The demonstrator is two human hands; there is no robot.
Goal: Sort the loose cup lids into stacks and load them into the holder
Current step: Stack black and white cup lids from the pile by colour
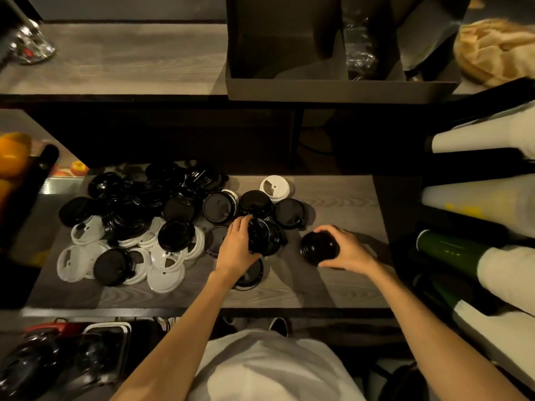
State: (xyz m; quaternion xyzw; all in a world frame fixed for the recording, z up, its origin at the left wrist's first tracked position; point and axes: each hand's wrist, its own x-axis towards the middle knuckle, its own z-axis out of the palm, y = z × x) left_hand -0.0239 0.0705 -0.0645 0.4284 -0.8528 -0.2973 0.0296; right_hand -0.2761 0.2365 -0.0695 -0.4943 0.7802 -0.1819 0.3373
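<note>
Beside the heap of loose black and white plastic cup lids (136, 227), the left hand (236, 247) is gripping what looks like a tilted black lid stack (262, 235); the right hand (347, 250) is clasping a short stack of black lids (318, 247).

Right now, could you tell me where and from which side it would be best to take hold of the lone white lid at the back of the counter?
Probably by its rim, from above. The white lid lies flat, dome up, with bare counter on its far and right sides; a black lid crowds its near left edge. Pinching across the far and right rim should avoid disturbing that neighbour.
</note>
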